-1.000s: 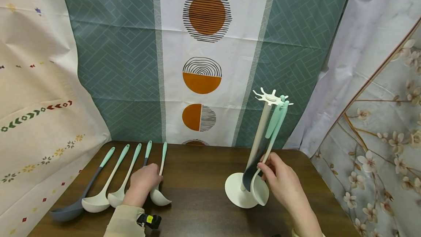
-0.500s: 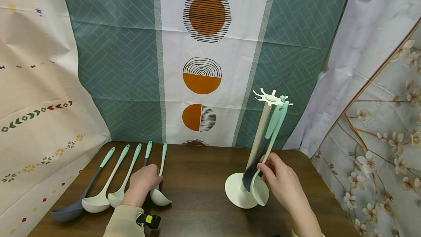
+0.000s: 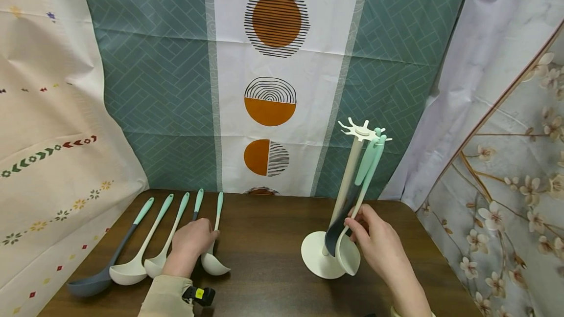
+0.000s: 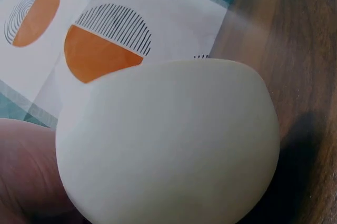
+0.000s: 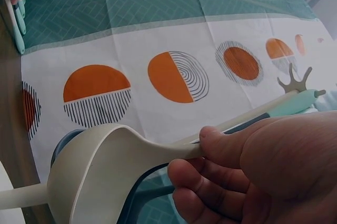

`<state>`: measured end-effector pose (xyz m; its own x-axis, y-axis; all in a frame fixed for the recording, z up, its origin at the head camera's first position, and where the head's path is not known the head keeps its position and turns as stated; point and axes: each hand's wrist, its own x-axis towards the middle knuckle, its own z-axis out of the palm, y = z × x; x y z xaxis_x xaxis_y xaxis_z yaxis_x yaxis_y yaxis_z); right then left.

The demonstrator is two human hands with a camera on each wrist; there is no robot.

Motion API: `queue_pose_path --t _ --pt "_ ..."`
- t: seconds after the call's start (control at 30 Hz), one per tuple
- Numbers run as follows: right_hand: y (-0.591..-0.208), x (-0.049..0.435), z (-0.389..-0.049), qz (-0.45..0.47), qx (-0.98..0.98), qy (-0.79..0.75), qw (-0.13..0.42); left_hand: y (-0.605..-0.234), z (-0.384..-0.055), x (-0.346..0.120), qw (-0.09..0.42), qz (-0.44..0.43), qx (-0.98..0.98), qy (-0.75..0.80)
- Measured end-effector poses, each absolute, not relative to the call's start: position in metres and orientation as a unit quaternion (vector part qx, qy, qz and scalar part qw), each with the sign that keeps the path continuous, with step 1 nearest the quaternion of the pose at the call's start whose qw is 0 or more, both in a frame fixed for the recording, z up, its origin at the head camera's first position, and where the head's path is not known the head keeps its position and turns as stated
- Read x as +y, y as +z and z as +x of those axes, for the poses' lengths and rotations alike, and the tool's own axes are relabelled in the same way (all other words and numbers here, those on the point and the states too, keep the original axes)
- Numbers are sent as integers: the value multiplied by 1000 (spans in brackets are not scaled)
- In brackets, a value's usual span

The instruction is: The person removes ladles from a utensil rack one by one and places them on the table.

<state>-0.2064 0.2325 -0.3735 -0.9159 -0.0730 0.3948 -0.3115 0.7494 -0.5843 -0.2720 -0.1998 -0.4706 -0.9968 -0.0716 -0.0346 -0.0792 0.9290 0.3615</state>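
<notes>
My right hand [image 3: 374, 234] pinches the lower shaft of a cream ladle [image 3: 348, 257] with a mint handle. This ladle stands upright against the white utensil stand [image 3: 350, 175], its handle top at the hooks. A dark utensil [image 3: 337, 234] with a mint handle hangs just behind it. On the left, my left hand [image 3: 194, 241] grips the shaft of another cream ladle [image 3: 214, 264], which lies on the table; its fingertips are hidden. The same bowl [image 4: 168, 139] fills the left wrist view. A grey-shafted utensil [image 3: 196, 214] runs under the left hand.
Left of the left hand, a grey ladle [image 3: 90, 285] and two cream ladles lie side by side, handles pointing away. The stand's round base [image 3: 310, 256] sits on the brown table [image 3: 264, 238]. A patterned cloth [image 3: 282, 70] hangs behind the table.
</notes>
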Motion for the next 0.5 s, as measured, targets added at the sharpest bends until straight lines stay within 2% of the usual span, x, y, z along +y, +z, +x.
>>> queue_pose_path --t 0.23,0.5 --pt "-373 233 -207 100 -921 336 168 -455 -269 -190 -59 -34 978 199" --pt "-372 232 -207 97 -924 335 160 -427 -259 -163 -139 12 966 216"
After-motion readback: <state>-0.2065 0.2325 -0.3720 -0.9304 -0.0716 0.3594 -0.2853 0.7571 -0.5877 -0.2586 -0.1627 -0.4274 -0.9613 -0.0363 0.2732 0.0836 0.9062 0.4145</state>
